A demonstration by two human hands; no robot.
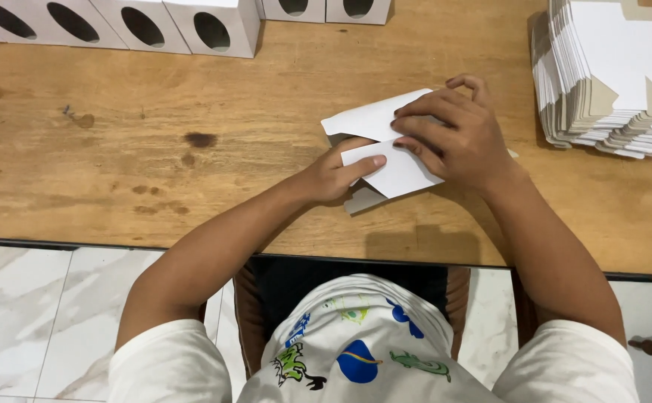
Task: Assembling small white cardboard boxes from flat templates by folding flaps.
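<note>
A white cardboard box blank (pixel 389 168), partly folded, lies on the wooden table (pixel 154 149) near its front edge. My left hand (pixel 333 175) grips its lower flap, thumb on top and fingers tucked under the card. My right hand (pixel 456 134) presses down on the upper right part of the blank, fingers spread over the fold. Both hands are on the same piece of card.
A tall stack of flat white box blanks (pixel 613 75) sits at the right back. A row of folded white boxes with oval cut-outs (pixel 147 26) lines the far edge. Below the table edge are marble floor tiles (pixel 35 313) and a chair.
</note>
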